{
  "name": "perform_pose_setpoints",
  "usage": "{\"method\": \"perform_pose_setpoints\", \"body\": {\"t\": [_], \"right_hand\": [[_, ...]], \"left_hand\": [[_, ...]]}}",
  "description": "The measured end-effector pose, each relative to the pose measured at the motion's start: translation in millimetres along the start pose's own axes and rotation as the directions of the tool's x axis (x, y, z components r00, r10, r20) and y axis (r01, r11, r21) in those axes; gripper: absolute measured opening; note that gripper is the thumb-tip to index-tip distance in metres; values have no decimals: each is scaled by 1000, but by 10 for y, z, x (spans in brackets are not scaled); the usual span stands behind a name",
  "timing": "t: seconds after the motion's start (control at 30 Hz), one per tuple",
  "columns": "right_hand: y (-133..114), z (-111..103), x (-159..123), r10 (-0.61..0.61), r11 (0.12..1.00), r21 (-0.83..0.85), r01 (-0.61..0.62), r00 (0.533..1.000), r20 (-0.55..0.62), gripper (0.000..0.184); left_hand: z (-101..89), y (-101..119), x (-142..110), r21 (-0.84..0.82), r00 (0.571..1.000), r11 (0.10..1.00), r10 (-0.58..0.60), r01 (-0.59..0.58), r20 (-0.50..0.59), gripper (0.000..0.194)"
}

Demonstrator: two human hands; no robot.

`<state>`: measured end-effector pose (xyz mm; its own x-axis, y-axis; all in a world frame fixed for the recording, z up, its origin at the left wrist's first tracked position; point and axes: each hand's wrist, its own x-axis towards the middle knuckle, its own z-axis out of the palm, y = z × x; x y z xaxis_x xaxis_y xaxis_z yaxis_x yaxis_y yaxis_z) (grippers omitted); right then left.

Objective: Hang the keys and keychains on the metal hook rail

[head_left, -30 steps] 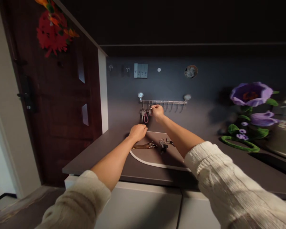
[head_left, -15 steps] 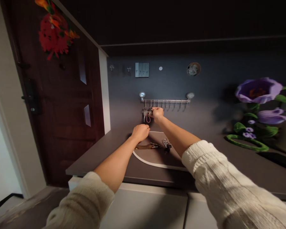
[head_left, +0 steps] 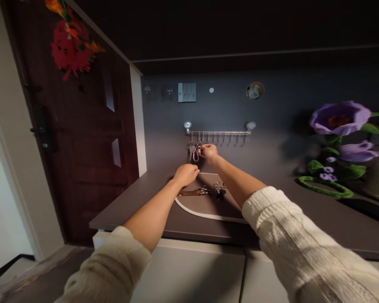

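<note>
My right hand [head_left: 210, 153] is raised at a hook rack [head_left: 219, 133] on the wall, its fingertips pinching a bunch of keys [head_left: 199, 148] whose ring is at a hook near the rack's left end. Just left of it, another set of keys [head_left: 192, 148] hangs from a hook, with a pink loop [head_left: 196, 155] between the two. Lower down, my left hand [head_left: 186, 174] is closed above the counter, below the hanging keys; what its fingers hold, if anything, is hidden. On the mat beneath lie a bunch of keys [head_left: 220, 189] and a brown strap with metal pieces [head_left: 191, 192].
A pale-edged mat [head_left: 202, 213] lies on the dark counter [head_left: 135, 195]. Purple artificial flowers [head_left: 341, 120] stand at the right. To the left is a dark red door [head_left: 82, 168] with red flowers. Switches [head_left: 187, 92] and small hooks sit above the rack.
My right fingers have eased slightly away from the rack's keys, showing more of the ring at the hook. My left hand stays nearly in place. The view has shifted a little.
</note>
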<state>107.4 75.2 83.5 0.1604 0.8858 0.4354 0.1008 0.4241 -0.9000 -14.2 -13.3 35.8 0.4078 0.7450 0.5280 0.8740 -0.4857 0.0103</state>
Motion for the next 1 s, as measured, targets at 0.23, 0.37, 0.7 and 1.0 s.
{"method": "perform_pose_setpoints", "body": {"t": [0.23,0.37,0.7,1.0], "right_hand": [[-194,-190,-322,108,991,79,-107,994,-16,9],[-232,-352,-540,49,995,86,-56,995,83,3],[86,-789,-1008,-65,967,-220,125,963,260,14],[142,-892,-1132,-135,686,-582,437,862,488,14]], "left_hand": [[17,-49,4,-159,996,985,55,-65,-66,29],[23,-40,3,-365,998,929,54,-67,-46,23],[-17,-26,-50,-714,979,693,62,99,196,20],[-73,-62,-79,-721,929,687,207,84,306,29]]}}
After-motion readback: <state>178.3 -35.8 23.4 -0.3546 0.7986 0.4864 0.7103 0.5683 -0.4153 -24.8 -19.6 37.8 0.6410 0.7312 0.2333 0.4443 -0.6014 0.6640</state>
